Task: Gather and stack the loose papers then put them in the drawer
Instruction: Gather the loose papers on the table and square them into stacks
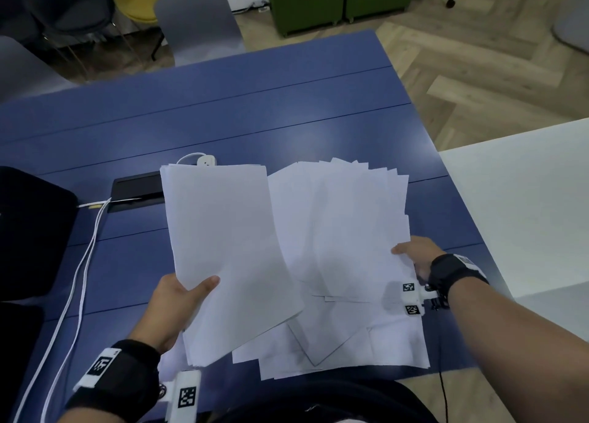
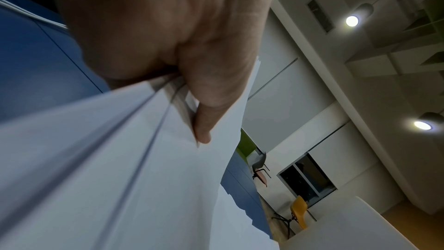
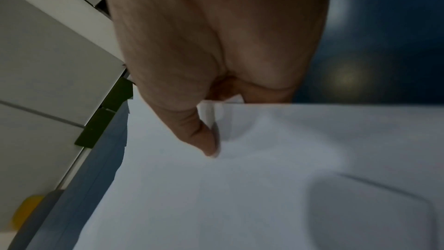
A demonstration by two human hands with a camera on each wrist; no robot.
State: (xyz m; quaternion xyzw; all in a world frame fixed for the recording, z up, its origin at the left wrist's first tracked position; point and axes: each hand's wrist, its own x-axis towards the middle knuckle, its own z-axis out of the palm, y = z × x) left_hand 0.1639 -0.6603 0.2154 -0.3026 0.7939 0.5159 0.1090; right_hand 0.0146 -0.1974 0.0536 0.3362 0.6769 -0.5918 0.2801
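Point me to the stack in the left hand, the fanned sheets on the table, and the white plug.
Stack (image 1: pixel 223 231): head view, middle of its top sheet.
Fanned sheets (image 1: pixel 344 225): head view, centre of the spread.
Plug (image 1: pixel 206 160): head view, its white body behind the stack.

Left hand (image 1: pixel 178 304) fingers hidden beneath held stack (image 1: pixel 229 256). Right hand (image 1: pixel 417 256) fingers concealed under fanned papers (image 1: pixel 344 225). Drawer not discernible. Wrist views blurred.
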